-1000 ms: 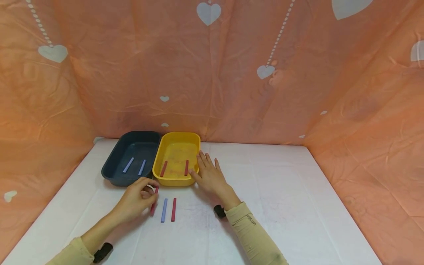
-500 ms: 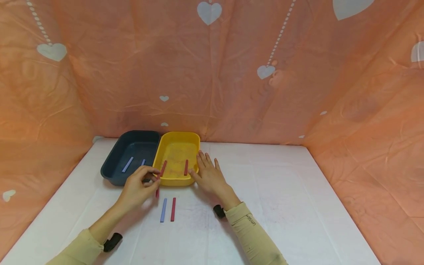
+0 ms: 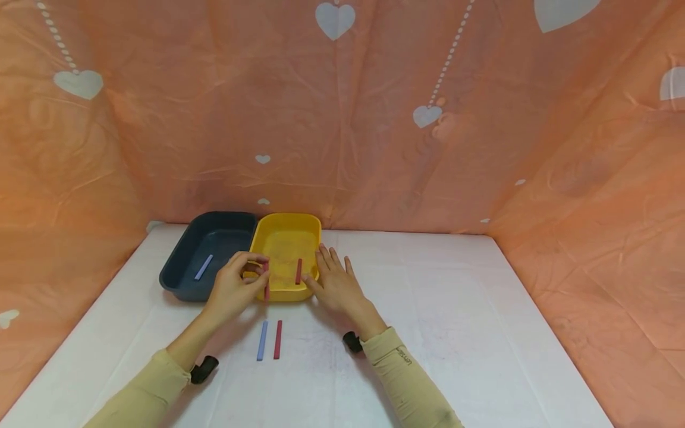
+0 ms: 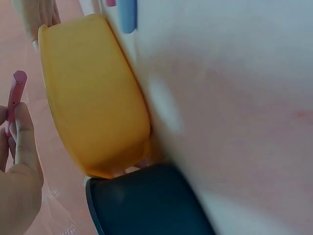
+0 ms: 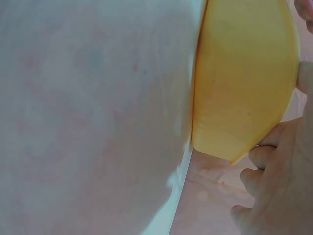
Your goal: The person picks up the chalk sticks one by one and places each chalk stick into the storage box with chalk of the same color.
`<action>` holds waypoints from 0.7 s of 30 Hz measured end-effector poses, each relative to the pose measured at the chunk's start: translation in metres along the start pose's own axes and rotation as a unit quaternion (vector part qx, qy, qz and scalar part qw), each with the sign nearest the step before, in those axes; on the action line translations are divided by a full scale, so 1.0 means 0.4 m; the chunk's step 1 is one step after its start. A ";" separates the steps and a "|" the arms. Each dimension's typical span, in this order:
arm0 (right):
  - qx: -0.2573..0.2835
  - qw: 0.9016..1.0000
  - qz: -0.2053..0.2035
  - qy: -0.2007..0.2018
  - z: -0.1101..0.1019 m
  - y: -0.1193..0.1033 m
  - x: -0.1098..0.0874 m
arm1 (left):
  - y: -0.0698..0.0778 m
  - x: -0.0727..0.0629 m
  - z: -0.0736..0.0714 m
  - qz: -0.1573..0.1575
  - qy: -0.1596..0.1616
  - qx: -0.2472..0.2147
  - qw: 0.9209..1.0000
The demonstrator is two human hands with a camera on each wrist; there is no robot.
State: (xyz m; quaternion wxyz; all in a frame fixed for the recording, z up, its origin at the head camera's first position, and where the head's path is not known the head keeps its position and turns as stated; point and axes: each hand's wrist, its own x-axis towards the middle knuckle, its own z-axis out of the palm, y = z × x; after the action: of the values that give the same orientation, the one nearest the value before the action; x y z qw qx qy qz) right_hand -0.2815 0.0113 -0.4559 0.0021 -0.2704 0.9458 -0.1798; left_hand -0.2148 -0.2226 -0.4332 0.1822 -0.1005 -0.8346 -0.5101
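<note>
Left hand (image 3: 235, 285) pinching red stick (image 3: 267, 290), held up over yellow tray's (image 3: 286, 295) near rim.
Right hand (image 3: 339, 289) spread, touching tray's right side. Blue stick (image 3: 261, 340) and second red stick (image 3: 277, 339) side by side on desk (image 3: 455, 333), nearer the person.

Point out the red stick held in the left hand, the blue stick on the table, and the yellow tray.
Held red stick (image 4: 16, 90): left wrist view, on its exposed upper part.
Blue stick (image 3: 262, 340): head view, middle of its length.
Yellow tray (image 3: 285, 251): head view, bare floor.
</note>
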 end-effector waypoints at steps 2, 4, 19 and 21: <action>0.002 1.000 0.000 -0.001 -0.001 -0.001 0.000 | -0.002 0.014 0.005 0.002 -0.001 0.002 1.000; 0.004 1.000 0.000 -0.001 -0.002 -0.003 -0.001 | -0.004 0.029 0.010 0.003 -0.004 0.004 1.000; -0.001 1.000 0.003 0.003 0.000 -0.005 0.000 | -0.035 0.118 0.044 -0.024 -0.037 0.060 0.997; -0.005 1.000 0.004 0.002 0.000 -0.004 0.001 | -0.040 0.128 0.050 -0.032 -0.044 0.065 0.996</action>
State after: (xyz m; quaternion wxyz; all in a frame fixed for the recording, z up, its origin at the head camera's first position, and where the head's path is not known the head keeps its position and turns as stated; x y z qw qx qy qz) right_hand -0.2809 0.0099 -0.4554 -0.0002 -0.2659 0.9478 -0.1757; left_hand -0.2711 -0.2131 -0.4338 0.1348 -0.0842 -0.8760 -0.4554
